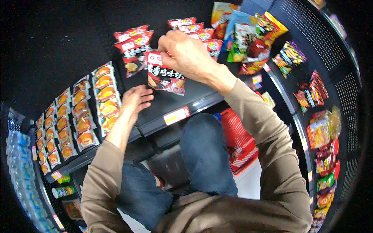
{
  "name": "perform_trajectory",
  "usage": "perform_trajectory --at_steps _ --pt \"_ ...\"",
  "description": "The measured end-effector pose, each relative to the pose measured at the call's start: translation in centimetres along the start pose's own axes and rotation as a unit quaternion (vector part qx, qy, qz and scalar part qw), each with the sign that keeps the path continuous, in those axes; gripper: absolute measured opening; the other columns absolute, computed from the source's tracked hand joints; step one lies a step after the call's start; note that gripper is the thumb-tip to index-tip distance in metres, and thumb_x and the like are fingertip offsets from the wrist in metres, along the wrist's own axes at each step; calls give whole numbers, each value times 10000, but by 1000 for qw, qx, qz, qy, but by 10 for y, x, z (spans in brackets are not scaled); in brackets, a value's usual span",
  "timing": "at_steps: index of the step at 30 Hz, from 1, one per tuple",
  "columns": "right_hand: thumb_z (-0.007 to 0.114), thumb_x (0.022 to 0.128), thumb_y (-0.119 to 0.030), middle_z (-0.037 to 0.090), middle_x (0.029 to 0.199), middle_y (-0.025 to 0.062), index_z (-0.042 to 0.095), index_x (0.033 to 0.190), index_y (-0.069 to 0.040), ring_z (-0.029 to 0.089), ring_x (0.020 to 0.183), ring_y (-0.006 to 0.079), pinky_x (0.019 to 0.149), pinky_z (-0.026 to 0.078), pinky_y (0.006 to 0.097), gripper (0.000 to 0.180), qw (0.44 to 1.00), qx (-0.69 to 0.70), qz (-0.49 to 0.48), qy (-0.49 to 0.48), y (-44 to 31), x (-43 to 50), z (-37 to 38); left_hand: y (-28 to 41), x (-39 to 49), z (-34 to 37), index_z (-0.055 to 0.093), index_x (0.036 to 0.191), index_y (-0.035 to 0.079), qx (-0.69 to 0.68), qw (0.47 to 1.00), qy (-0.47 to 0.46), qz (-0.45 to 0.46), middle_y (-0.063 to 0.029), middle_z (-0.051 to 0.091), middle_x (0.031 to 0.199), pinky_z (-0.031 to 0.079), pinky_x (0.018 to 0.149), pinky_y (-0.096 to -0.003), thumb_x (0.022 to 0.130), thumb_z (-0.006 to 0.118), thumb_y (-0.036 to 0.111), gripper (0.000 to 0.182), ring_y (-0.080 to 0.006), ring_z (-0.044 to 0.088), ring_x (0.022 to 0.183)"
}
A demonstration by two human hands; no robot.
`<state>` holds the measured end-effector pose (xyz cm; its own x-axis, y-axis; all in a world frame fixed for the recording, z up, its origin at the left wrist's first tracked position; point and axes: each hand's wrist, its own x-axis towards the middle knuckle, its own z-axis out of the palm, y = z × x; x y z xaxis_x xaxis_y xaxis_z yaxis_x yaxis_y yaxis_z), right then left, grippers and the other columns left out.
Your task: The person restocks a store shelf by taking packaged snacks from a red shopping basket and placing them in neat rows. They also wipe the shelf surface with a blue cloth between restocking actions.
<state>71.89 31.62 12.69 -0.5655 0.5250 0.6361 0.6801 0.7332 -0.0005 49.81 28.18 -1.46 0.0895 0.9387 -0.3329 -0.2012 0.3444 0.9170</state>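
My right hand grips the top edge of a red and black snack bag, which stands upright over the black shelf. To the left of that bag my left hand is held with its fingers apart and nothing in them. Behind it stand two more red snack bags of the same look. Another row of red bags is partly hidden behind my right hand and wrist.
Rows of packaged round buns lie to the left along the shelf. Several chip bags stand at the back right. A red shopping basket is on the floor beside my knee. Bottled water packs line the far left.
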Motion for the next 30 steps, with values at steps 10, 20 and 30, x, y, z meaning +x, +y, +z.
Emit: perform_trajectory --at_steps 10,20,30 --pt "671 848 -147 611 771 119 578 1056 -61 653 718 283 663 519 398 243 933 -51 356 27 33 -192 -149 5 -11 -2 629 1280 44 96 995 -27 8 -69 713 1056 541 729 -256 998 609 248 349 -119 671 871" --pt "604 831 -160 681 858 211 562 1231 -71 683 784 421 706 535 543 411 827 -90 544 -108 51 -420 -70 7 -16 11 633 1277 57 118 993 -21 13 -18 702 1008 517 727 -235 1003 624 275 350 -87 657 858" --pt "609 822 -140 682 999 228 575 1127 -64 682 866 442 763 550 545 316 779 -31 602 -176 23 -495 43 3 -11 11 642 1260 60 109 994 -6 8 -12 698 988 512 707 -225 993 643 269 339 -85 662 830"
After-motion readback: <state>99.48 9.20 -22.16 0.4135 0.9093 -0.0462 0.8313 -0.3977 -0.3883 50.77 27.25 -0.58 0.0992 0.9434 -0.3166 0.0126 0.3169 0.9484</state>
